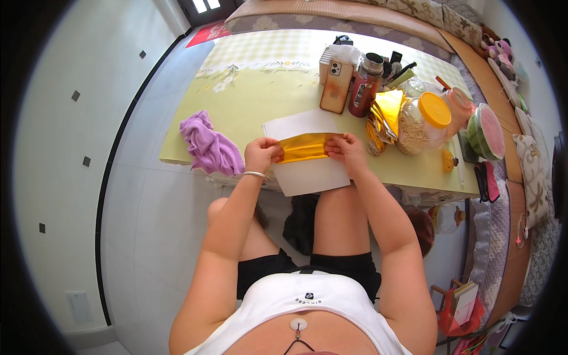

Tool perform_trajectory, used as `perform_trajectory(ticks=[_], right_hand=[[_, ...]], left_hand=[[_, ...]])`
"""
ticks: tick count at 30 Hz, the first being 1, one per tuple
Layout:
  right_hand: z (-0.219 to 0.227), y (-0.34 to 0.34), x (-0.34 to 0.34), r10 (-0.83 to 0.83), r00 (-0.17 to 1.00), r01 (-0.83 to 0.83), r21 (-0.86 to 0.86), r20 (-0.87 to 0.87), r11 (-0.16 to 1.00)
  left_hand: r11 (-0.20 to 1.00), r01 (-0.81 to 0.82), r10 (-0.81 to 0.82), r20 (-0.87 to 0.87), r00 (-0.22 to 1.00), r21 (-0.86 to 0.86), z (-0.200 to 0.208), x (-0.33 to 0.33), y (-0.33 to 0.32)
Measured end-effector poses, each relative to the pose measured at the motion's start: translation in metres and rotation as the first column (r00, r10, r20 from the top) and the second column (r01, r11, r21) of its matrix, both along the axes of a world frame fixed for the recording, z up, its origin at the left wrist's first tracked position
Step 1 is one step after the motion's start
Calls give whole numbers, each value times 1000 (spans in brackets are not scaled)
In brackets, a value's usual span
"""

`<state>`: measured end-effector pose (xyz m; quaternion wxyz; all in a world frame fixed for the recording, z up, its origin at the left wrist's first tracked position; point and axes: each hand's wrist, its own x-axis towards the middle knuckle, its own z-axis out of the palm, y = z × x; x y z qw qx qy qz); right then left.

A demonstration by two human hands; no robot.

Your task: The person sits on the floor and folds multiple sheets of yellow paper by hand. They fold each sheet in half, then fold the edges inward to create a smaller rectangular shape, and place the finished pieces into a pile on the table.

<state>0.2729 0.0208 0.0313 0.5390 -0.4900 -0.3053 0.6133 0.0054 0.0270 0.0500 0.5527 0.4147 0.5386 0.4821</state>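
Note:
Between my two hands a sheet of shiny gold foil paper (pixel 303 148) is stretched out, a horizontal crease running along it. My left hand (pixel 264 152) pinches its left end, and a pale bangle circles that wrist. At the right end, the thumb and fingers of my right hand (pixel 348 152) are closed on the foil. White paper (pixel 312 179) lies under the foil and hangs over the table's near edge. More of it (pixel 296 125) shows beyond the foil on the tabletop.
A crumpled purple cloth (pixel 211 145) lies left on the table (pixel 248 112). Right of my hands are a pile of gold foil (pixel 386 115), a phone (pixel 337 86), a red thermos (pixel 364 89) and a yellow-lidded jar of grains (pixel 416 129). A cut watermelon (pixel 486 132) stands at the far right.

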Motion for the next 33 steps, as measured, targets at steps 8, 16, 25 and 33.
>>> perform_trajectory(ticks=[8,16,25,33], right_hand=[[7,-13,20,127,964,-117,-56,232,992],[11,-24,24,127,713,-155,-21,689,988],[2,-29,24,-31,469,-152,116,883,982],[3,-36,23,-39,378,-204,125,925,971]], left_hand=[[998,35,-25,-168,985,58,-19,-7,-10],[945,193,36,-670,741,265,-20,1,-15],[899,276,80,-746,661,341,-25,4,-22],[882,338,86,-817,570,328,-17,8,-27]])
